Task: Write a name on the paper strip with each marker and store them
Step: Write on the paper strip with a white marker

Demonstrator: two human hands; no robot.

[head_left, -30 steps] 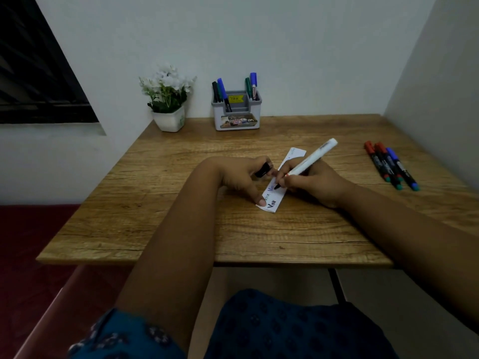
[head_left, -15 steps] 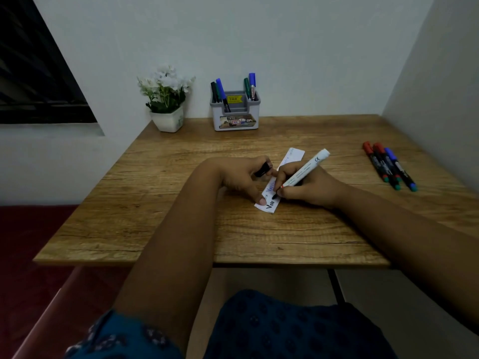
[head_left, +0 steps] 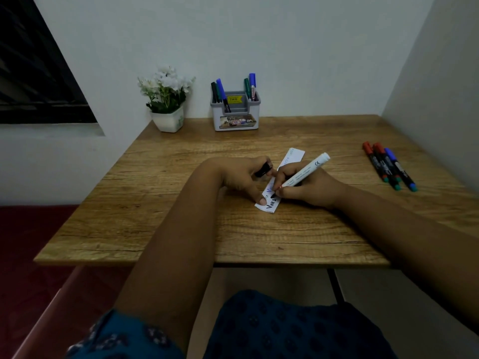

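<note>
Brown wood-grain bench; white paper strip bearing black lettering. White-barrelled marker, black tip. Grey plastic holder; dark blue patterned garment.

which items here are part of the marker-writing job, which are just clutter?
Job: paper strip; white marker in right hand; black cap in left hand; three loose markers; marker holder.
Clutter: flower pot.

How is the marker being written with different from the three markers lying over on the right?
The white marker is uncapped, held tilted in the right hand, its tip on the paper strip. The three markers are dark-bodied, capped in red and blue, lying flat and untouched. All are on the same wooden table.
</note>
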